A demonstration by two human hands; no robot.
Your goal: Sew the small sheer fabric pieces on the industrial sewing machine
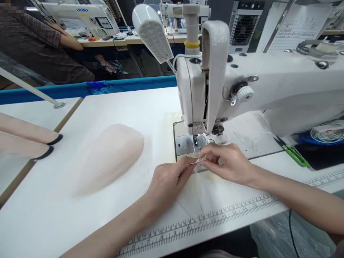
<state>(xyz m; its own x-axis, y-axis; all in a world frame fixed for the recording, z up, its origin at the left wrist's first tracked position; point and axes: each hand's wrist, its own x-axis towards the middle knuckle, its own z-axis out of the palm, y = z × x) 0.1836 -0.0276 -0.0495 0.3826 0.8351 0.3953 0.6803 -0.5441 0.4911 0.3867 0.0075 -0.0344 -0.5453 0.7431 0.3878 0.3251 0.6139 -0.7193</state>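
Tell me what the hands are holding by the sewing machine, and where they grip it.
A small white strip, pinched at both ends: the left hand holds its left end, the right hand its right end, just before the needle.

Thin pale strip [194, 162], perhaps fabric

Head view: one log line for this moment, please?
left hand: pinches sheer fabric | right hand: pinches same fabric | where: in front of presser foot
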